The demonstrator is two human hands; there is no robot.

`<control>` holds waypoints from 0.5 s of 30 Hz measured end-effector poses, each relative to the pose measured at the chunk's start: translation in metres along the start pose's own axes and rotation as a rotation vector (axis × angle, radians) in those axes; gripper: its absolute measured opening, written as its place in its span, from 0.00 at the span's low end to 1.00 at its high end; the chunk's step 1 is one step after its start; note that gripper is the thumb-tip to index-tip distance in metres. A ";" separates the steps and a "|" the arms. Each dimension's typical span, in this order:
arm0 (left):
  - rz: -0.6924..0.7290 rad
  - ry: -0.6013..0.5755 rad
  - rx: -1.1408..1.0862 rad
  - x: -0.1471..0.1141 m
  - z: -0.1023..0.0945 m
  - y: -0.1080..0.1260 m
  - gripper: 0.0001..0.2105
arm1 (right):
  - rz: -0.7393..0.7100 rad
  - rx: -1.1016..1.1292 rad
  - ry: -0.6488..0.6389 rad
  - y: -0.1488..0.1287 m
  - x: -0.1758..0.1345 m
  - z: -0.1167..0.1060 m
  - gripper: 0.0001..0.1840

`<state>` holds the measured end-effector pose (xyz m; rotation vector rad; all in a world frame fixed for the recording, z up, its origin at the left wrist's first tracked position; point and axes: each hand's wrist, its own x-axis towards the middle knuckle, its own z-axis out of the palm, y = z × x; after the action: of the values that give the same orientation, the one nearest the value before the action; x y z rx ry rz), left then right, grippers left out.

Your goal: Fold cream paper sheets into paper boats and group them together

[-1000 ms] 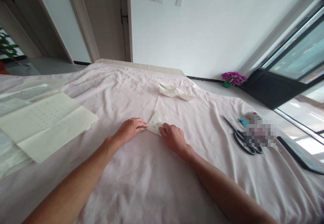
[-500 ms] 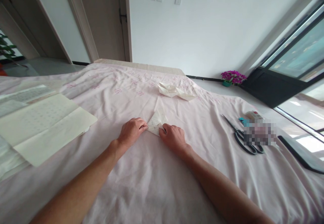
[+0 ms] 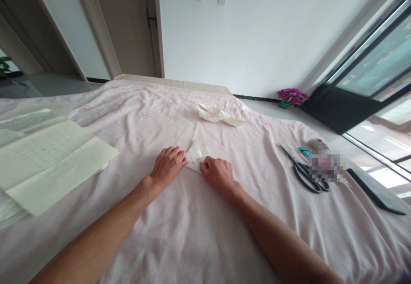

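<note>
Pinching a folded paper [image 3: 194, 153] on pink cloth [image 3: 173, 241]: left hand [image 3: 167, 165], at 8 o'clock, its fingers curled tighter than a second earlier – suggesting a firmer hold; right hand [image 3: 220, 173], at 4 o'clock, fingers nipping the edge.

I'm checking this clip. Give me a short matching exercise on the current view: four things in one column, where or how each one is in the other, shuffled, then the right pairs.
Things:
1. Scissors
2. Triangular folded paper
3. Flowers
4. Boat-shaped folded paper

Places and states:
A. Between the left hand and the right hand
B. Black-handled, on the cloth
C. On the cloth, beyond both hands
D. Near the wall, off the cloth

Pairs: 1-B, 2-A, 3-D, 4-C
</note>
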<state>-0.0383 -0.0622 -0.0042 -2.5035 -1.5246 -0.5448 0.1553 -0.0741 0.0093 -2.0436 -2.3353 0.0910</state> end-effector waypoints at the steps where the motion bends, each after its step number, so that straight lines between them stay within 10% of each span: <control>1: 0.009 -0.002 0.009 0.002 0.000 0.001 0.05 | 0.005 -0.001 -0.007 0.000 0.000 -0.001 0.19; 15: 0.287 -0.187 -0.366 0.011 0.027 -0.003 0.22 | 0.033 0.111 -0.039 0.013 0.003 -0.005 0.22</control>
<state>-0.0300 -0.0435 -0.0255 -3.0620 -1.1689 -0.6031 0.1684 -0.0693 0.0133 -2.0464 -2.2631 0.2585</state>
